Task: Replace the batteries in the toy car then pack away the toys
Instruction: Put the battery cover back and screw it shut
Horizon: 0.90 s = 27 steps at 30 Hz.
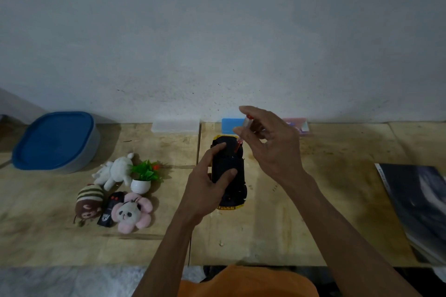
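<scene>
The toy car (237,176) lies upside down in the middle of the wooden table (289,224), black underside up, yellow body showing at both ends. My left hand (207,185) grips it from the left, thumb and fingers pressed on the underside. My right hand (268,142) hovers over the car's far end, holding a small screwdriver (243,132) with a clear and red handle, tip pointing down at the underside. To the left lie soft toys: a white one (115,171), a striped brown one (89,201), a pink flower panda (132,212) and a black remote (111,207).
A grey tub with a blue lid (56,141) stands at the back left. A small potted plant (143,176) sits among the toys. Clear (175,126), blue (231,125) and pink (298,124) boxes line the wall. A dark book (417,205) lies at the right edge.
</scene>
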Tool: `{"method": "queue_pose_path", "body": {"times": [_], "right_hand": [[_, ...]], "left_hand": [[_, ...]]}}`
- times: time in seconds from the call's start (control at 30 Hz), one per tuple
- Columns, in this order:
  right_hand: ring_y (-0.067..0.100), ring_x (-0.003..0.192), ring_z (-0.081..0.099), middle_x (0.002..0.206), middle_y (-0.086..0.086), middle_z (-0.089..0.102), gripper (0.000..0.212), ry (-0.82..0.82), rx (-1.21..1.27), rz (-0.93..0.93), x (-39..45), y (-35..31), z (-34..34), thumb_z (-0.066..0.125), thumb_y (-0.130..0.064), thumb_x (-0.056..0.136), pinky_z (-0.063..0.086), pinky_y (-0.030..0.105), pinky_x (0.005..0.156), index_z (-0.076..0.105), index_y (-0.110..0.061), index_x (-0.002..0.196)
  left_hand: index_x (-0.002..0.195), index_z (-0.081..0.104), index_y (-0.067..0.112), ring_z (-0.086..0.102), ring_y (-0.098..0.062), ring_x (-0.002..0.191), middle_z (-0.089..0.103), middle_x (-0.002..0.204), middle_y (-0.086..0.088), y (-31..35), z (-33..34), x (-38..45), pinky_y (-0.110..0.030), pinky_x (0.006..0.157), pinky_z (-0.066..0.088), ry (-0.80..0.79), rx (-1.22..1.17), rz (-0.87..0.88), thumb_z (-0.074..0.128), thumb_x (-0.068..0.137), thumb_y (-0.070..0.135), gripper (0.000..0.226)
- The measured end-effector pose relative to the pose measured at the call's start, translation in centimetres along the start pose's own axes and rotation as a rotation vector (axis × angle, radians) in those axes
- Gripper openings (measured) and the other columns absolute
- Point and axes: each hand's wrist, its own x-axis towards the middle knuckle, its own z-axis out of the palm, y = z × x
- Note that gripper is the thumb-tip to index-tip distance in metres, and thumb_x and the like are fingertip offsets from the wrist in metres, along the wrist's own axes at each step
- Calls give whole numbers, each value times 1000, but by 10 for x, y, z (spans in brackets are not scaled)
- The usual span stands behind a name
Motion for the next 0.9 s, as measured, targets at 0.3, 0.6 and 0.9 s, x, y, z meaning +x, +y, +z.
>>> {"method": "queue_pose_path", "body": {"times": [0.3,0.6,0.9], "right_hand": [[14,81,70,97,4,72,38,15,-7,14,2,1,2,73,-19,90,61,26,74,65,-9,126],[12,80,69,95,1,70,37,27,22,52,-1,-1,6,73,-14,91,61,28,73,63,-10,127],[7,74,68,86,-5,69,34,64,0,90,1,-1,10,78,-18,86,59,19,70,67,-7,116]], "left_hand": [[140,49,37,67,-4,107,55,136,10,1,-2,0,-32,79,62,-18,-107,-17,75,88,11,64],[139,50,37,68,-5,105,56,133,8,1,-4,1,-32,78,62,-20,-123,-31,80,83,9,69],[139,51,37,68,-8,105,56,131,8,-1,-8,2,-30,77,61,-10,-152,-43,79,84,9,68]]}}
